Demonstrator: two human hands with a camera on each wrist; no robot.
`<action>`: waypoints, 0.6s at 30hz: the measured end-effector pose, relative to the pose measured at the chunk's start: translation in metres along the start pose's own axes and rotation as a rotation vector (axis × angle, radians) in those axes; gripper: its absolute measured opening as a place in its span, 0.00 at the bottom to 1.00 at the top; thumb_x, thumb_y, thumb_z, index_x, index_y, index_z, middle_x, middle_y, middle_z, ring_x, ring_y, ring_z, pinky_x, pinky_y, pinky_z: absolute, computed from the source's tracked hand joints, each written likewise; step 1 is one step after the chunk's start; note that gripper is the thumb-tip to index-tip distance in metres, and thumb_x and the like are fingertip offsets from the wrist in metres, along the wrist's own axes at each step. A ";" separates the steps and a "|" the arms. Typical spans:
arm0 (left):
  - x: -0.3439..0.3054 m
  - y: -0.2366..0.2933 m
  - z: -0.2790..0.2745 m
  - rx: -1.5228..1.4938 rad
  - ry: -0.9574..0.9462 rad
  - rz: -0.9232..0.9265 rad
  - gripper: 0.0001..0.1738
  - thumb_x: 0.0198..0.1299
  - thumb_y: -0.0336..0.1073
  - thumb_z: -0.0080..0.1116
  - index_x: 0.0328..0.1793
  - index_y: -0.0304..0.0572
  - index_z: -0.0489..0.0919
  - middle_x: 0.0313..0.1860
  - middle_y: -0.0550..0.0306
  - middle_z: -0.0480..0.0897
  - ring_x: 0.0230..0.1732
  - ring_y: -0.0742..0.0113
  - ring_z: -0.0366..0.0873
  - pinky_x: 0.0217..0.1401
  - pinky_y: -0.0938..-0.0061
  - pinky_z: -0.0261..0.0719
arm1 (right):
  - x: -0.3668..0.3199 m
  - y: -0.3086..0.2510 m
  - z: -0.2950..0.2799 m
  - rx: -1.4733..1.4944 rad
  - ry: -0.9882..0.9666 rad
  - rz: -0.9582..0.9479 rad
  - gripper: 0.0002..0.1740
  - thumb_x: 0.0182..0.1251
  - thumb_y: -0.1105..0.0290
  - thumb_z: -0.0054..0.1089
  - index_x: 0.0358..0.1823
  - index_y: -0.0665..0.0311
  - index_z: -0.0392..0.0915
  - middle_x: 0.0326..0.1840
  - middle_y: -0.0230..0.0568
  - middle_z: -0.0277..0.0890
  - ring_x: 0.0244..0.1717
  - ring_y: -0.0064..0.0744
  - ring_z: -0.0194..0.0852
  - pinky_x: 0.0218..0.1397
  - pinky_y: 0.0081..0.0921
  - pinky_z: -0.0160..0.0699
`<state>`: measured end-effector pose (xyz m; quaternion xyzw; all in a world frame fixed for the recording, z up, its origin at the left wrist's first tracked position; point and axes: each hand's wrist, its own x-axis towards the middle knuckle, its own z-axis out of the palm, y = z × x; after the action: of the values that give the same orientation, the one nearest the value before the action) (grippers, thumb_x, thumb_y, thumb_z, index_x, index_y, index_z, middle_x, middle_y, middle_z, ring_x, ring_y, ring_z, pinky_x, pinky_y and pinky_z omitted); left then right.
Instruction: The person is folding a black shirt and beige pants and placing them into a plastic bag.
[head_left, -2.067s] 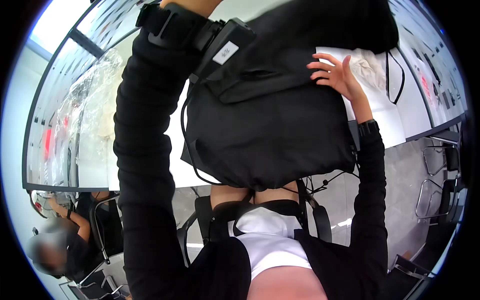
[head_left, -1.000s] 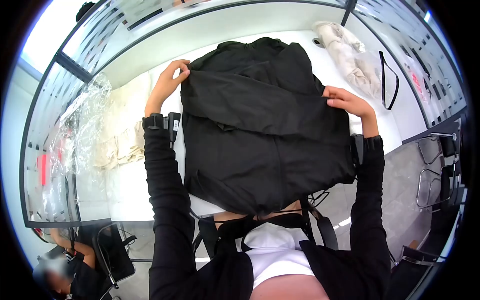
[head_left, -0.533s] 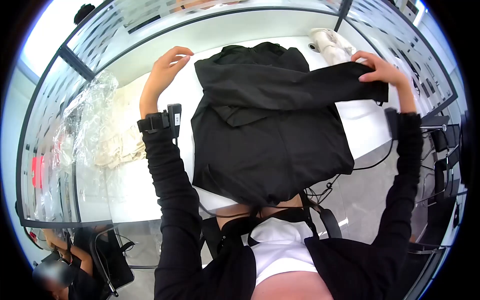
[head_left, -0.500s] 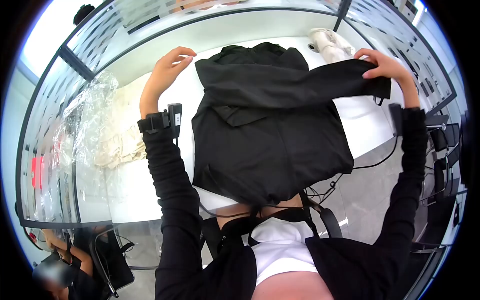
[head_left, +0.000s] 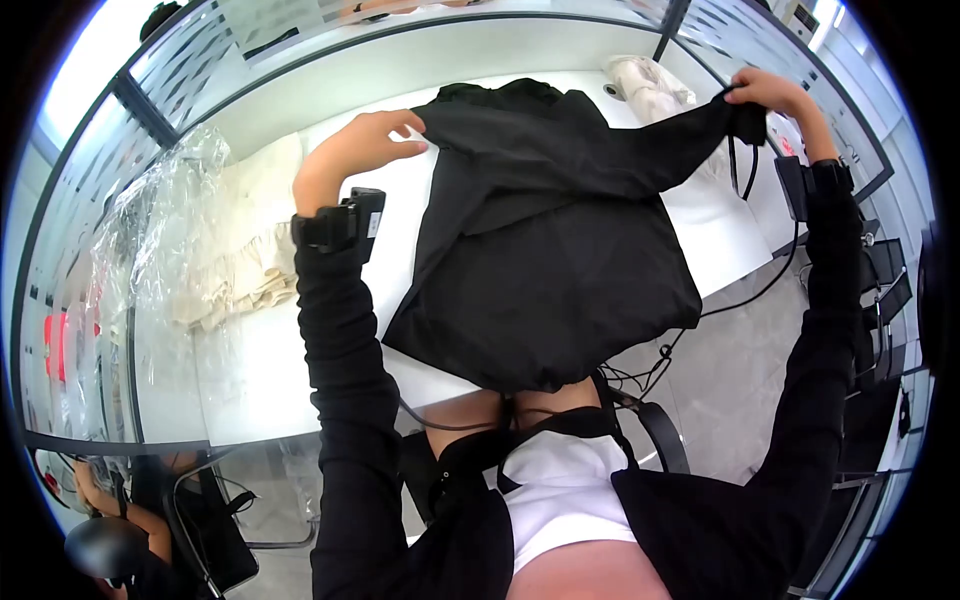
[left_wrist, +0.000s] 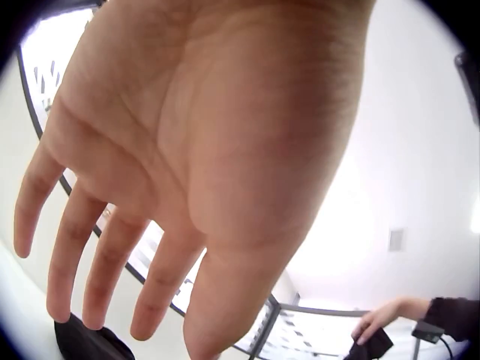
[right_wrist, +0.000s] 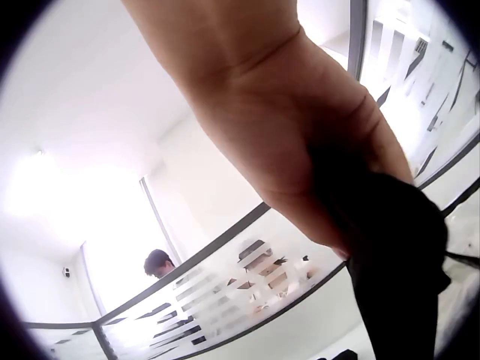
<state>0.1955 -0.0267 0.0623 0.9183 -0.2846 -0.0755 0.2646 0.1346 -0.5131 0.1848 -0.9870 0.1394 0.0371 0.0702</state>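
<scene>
A black long-sleeved jacket [head_left: 560,290] lies spread on the white table [head_left: 270,405], its collar end away from me. My right hand [head_left: 772,92] grips the end of one sleeve [head_left: 675,150], which stretches out to the right and is raised. In the right wrist view, the bunched cuff [right_wrist: 397,232] hangs from the curled fingers. My left hand [head_left: 365,145] is at the jacket's left shoulder with nothing held. The left wrist view shows that hand's fingers [left_wrist: 109,255] extended and spread, black cloth [left_wrist: 90,341] just beyond the tips.
Clear plastic wrapping [head_left: 165,240] and folded cream cloth [head_left: 265,235] lie at the left. A rolled cream bundle [head_left: 650,85] lies at the back right, near a black strap [head_left: 735,175]. Glass partitions [head_left: 400,35] border the table. Cables [head_left: 650,375] hang below it; another person [head_left: 150,525] sits lower left.
After both hands pinched the sleeve, the left let go and shifted right to the shoulder. My right hand drew the sleeve end outward to the right, then farther away and up.
</scene>
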 end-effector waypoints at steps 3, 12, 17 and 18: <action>0.018 0.004 0.029 0.139 -0.059 0.099 0.23 0.50 0.47 0.60 0.48 0.44 0.74 0.43 0.52 0.78 0.44 0.56 0.76 0.46 0.71 0.72 | 0.005 -0.013 0.004 0.115 0.026 -0.130 0.13 0.53 0.59 0.60 0.28 0.59 0.69 0.23 0.27 0.66 0.21 0.16 0.62 0.20 0.14 0.62; 0.037 0.032 0.104 0.529 -0.044 0.170 0.14 0.47 0.39 0.58 0.39 0.41 0.74 0.35 0.50 0.77 0.42 0.52 0.76 0.41 0.64 0.76 | -0.001 -0.017 -0.002 0.193 -0.020 -0.216 0.13 0.49 0.61 0.63 0.32 0.59 0.73 0.25 0.29 0.68 0.26 0.17 0.65 0.26 0.13 0.62; 0.018 0.022 0.062 0.639 0.053 -0.011 0.12 0.41 0.39 0.59 0.32 0.44 0.79 0.32 0.50 0.79 0.38 0.52 0.78 0.35 0.63 0.77 | -0.001 -0.001 0.004 0.198 0.025 -0.215 0.16 0.50 0.66 0.62 0.39 0.63 0.72 0.30 0.37 0.70 0.33 0.25 0.69 0.33 0.18 0.70; 0.012 0.022 0.052 0.643 0.095 -0.075 0.12 0.39 0.39 0.59 0.31 0.44 0.80 0.31 0.50 0.80 0.36 0.52 0.78 0.34 0.63 0.77 | 0.003 0.006 0.008 0.212 0.071 -0.198 0.16 0.50 0.66 0.62 0.41 0.63 0.72 0.31 0.37 0.70 0.33 0.25 0.69 0.34 0.19 0.71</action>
<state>0.1795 -0.0720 0.0296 0.9672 -0.2471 0.0516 -0.0290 0.1355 -0.5188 0.1758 -0.9837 0.0468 -0.0201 0.1723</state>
